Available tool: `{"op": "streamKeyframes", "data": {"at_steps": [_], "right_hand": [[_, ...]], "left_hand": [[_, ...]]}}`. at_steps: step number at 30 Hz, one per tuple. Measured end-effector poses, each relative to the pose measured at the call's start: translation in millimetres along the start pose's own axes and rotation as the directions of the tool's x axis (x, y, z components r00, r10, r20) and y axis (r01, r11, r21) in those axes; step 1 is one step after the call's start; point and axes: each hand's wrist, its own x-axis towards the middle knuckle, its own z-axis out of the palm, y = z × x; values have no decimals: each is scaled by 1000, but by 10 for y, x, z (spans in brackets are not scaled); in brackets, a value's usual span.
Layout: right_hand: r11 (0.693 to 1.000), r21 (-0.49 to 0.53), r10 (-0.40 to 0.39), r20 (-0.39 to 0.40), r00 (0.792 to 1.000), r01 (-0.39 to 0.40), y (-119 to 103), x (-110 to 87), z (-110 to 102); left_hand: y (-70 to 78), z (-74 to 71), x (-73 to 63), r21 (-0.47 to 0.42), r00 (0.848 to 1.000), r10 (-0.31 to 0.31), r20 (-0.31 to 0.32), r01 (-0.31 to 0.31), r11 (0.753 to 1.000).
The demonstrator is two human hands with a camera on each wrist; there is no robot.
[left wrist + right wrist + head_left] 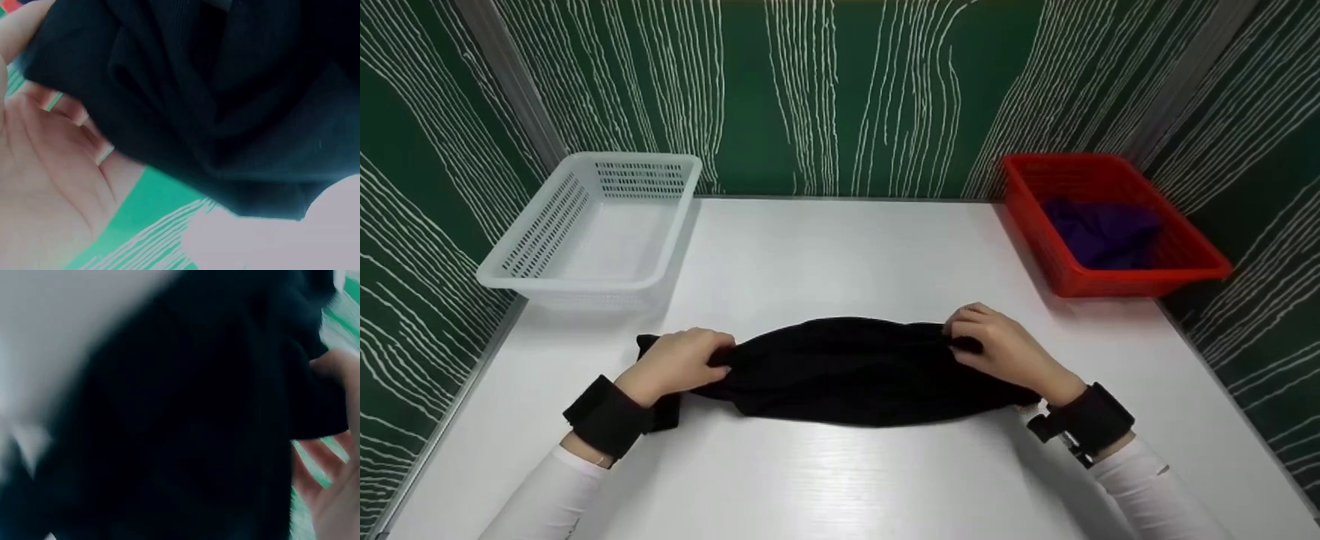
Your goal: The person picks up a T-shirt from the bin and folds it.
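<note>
A black cloth (847,375), folded and creased, stretches sideways between both hands, low over the front half of the white table. The left hand (679,364) pinches its left end between thumb and fingers, and a dark piece of the cloth shows beyond and below that wrist. At the upper right edge, the right hand (1009,352) grips a bunched bit of the cloth. In the left wrist view, loose folds of the black cloth (197,124) drape past the palm. The right wrist view has the thumb (332,365) pressed on the fabric, fingers behind it.
A white perforated basket (671,262) stands at the back left of the table (840,247). Opposite it, at the back right, a red basket (1140,281) contains a crumpled purple cloth (1110,232). Green panels with white lines (810,97) enclose the table's back and sides.
</note>
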Motion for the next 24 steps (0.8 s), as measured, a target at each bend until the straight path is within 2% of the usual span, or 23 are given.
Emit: {"op": "streamKeyframes", "data": {"at_steps": [3,7,11,15,18,20,21,22,24], "right_hand": [[982,156,110,2,994,-109,75,-31,-177],[952,235,214,-57,975,-196,154,-57,-311],[956,224,217,-102,971,-190,192,-71,-394],[958,221,205,-69,976,-185,235,-112,-477],[920,295,254,49,966,-257,268,-141,-551],[867,358,298,190,936,-348,270,-157,-610],[835,379,310,277,909,-400,260,-162,-641],[816,377,308,358,882,-438,242,-166,-673],[803,365,246,518,819,-471,190,-164,-710]], "left_hand": [[2,-58,-46,33,998,-32,-48,33,999],[29,-144,-137,91,990,-67,-120,78,993],[42,-235,-238,164,968,-105,-229,145,976],[-14,-333,-323,157,937,-171,-306,227,961],[-92,-406,-379,105,913,-195,-359,248,963],[-133,-458,-403,90,906,-180,-383,230,969],[-148,-483,-413,79,909,-167,-381,212,974],[-154,-509,-421,66,919,-148,-366,185,981],[-144,-550,-431,48,956,-90,-279,108,993]]}}
